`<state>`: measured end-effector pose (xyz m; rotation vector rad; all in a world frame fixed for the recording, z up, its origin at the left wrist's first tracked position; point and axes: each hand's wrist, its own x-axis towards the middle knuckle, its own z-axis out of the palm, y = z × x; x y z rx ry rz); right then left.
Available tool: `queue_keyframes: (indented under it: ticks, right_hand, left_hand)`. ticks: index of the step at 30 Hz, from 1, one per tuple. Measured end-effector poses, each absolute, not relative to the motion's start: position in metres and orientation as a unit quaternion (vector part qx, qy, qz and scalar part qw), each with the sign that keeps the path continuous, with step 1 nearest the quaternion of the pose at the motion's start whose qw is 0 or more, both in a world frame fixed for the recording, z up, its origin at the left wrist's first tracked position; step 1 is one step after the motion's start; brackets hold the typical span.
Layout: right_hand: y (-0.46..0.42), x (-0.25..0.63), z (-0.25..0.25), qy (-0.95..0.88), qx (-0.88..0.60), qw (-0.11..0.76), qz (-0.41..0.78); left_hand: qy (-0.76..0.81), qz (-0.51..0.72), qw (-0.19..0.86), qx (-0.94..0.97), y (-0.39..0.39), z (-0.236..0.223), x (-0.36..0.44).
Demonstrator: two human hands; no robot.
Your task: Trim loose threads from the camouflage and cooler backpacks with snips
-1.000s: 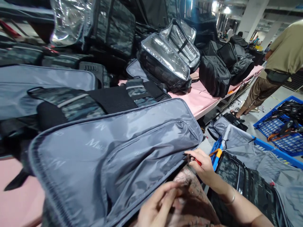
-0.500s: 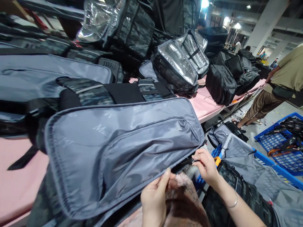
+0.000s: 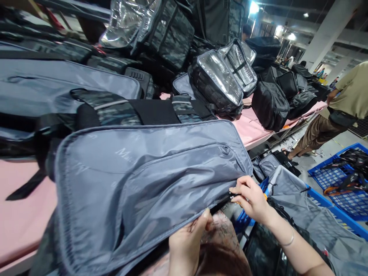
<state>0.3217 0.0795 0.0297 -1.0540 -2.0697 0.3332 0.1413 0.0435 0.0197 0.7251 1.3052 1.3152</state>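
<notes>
Left hand (image 3: 188,239) at 6 o'clock — thumb toward 1, fingers curled under. Right hand (image 3: 250,198) at 4 o'clock — pinching.

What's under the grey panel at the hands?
Between left hand and right hand, a black strip shows below its near edge; dark fabric shows lower left. The grey panel hides the rest.

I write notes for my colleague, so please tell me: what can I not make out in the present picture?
All in the head view:
Dark item: mostly covered by the right hand.
Back of the gray panel: turned away from the camera.
Head of the standing person: cut off by the right edge.
Distant people: too small.
</notes>
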Motion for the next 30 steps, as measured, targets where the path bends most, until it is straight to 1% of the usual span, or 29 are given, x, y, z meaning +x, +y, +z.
queue_keyframes:
  ticks: [5,14,23,30]
  right_hand:
    - [0.085,0.319,0.034,-0.830,-0.397,0.370,0.130]
    - [0.088,0.317,0.037,-0.832,-0.382,0.385,0.119]
    - [0.089,0.314,0.034,-0.824,-0.360,0.416,0.134]
    - [0.077,0.315,0.031,-0.808,-0.333,0.458,0.161]
  left_hand:
    - [0.539,0.553,0.555,0.310,0.043,0.019,0.141]
    - [0.544,0.550,0.558,0.300,0.045,0.016,0.141]
    - [0.551,0.545,0.567,0.277,0.043,0.012,0.139]
    - [0.551,0.544,0.570,0.274,0.043,0.011,0.139]
